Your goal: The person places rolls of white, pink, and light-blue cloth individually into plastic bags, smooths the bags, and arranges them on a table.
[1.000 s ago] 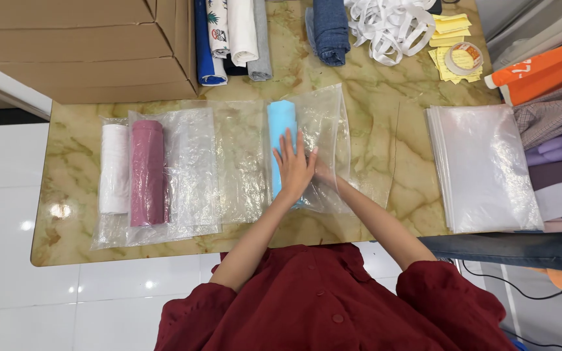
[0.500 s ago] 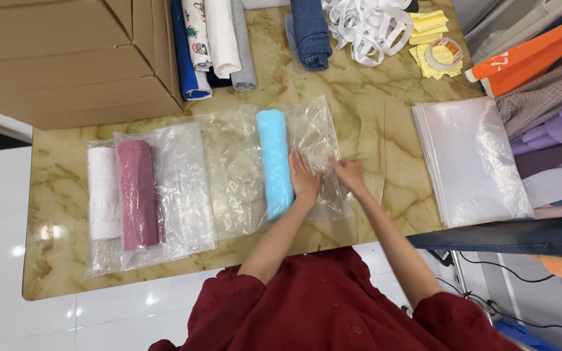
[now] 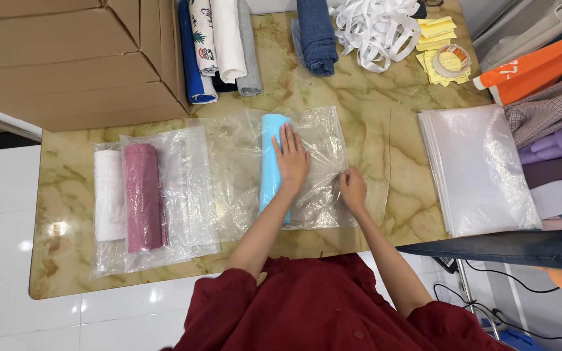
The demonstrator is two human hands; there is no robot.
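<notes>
The left hand (image 3: 291, 158) presses flat, fingers spread, on the light blue rolled cloth (image 3: 272, 162) to hold it inside the clear plastic bag (image 3: 320, 188), while the right hand (image 3: 352, 190) pinches the bag's near right side to keep it smooth on the table (image 3: 385, 91).

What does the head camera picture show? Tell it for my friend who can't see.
A left hand presses a light blue cloth roll inside a clear plastic bag on a marble table, while the right hand pinches the bag's edge.

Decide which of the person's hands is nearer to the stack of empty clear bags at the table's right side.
Right. The right hand rests on the clear bag's edge, closer to the stack of empty bags. The left hand lies flat over the light blue roll, farther away.
</notes>
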